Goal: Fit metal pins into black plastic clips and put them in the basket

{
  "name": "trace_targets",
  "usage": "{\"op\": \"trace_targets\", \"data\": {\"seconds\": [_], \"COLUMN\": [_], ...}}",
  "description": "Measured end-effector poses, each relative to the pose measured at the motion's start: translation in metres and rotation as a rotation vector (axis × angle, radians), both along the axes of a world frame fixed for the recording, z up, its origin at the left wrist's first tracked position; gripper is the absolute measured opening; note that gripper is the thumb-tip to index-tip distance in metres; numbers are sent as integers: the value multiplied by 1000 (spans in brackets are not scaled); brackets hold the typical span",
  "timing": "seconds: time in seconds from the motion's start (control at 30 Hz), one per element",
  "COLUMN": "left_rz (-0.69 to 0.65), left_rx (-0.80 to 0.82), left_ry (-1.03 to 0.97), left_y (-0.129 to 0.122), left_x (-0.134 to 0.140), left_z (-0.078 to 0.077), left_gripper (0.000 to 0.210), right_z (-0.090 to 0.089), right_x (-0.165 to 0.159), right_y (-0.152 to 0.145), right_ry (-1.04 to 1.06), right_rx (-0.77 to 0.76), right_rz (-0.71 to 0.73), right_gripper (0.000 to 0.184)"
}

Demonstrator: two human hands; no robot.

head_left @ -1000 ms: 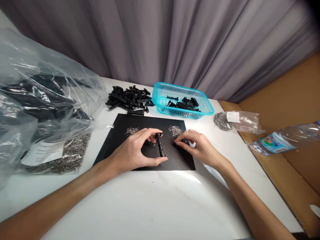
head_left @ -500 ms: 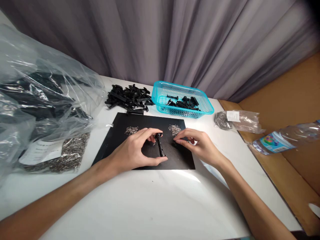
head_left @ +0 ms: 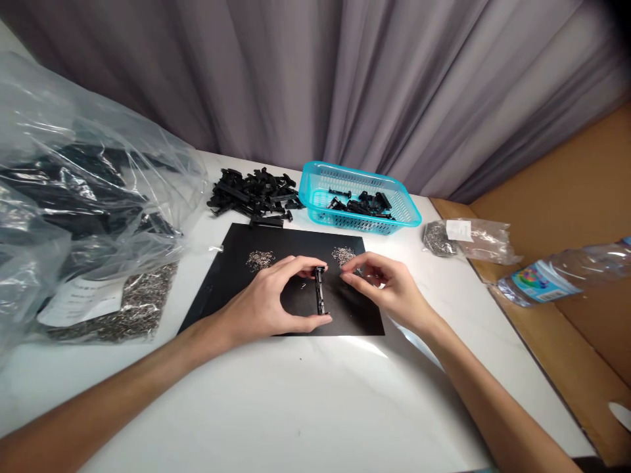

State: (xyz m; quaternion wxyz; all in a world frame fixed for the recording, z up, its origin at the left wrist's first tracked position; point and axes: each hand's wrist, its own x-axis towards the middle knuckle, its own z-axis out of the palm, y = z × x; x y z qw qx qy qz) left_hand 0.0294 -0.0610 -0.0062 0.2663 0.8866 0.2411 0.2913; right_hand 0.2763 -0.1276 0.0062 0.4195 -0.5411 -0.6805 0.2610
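Between thumb and fingers, my left hand [head_left: 269,295] grips a narrow black plastic part [head_left: 319,292] by its two ends, above a black mat [head_left: 217,276]. My right hand [head_left: 384,282] is just right of that part, thumb and forefinger pinched together; whatever is between the tips is too small to make out. Behind the right fingertips lies a small pile of metal pieces [head_left: 341,255], like tiny springs or clips. A similar metal pile [head_left: 259,260] sits on the mat behind my left hand.
Farther back are a heap of black plastic parts [head_left: 251,194] and a blue basket [head_left: 414,213] holding several more. Clear plastic bags [head_left: 98,177] and a bag of metal pieces [head_left: 142,295] stand left. On the right are a small bag [head_left: 486,240] and a plastic bottle [head_left: 542,279].
The black part in my left hand has shifted slightly right and stands straighter. My right hand has moved a little left and up, closer to it.
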Motion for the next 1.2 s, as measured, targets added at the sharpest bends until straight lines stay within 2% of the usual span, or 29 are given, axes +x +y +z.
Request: {"op": "trace_targets", "data": {"seconds": [0.17, 0.43, 0.63, 0.9, 1.1, 1.2], "left_rz": [-2, 1, 1, -7, -22, -27], "left_rx": [-5, -17, -21, 13, 37, 18], "left_ry": [-6, 8, 14, -5, 11, 23], "left_y": [-2, -3, -3, -6, -8, -8], "left_x": [1, 1, 2, 3, 2, 2], "left_z": [2, 1, 2, 1, 1, 2], "left_gripper": [68, 69, 69, 70, 71, 71], "right_z": [3, 1, 0, -7, -4, -4], "right_x": [-5, -6, -6, -6, -9, -14], "right_y": [-3, -2, -1, 1, 0, -2], "right_ry": [103, 146, 195, 325, 362, 327], "right_rx": [-46, -70, 17, -71, -98, -39], "right_rz": [46, 69, 102, -11, 40, 35], "right_gripper": [15, 15, 11, 16, 13, 9]}}
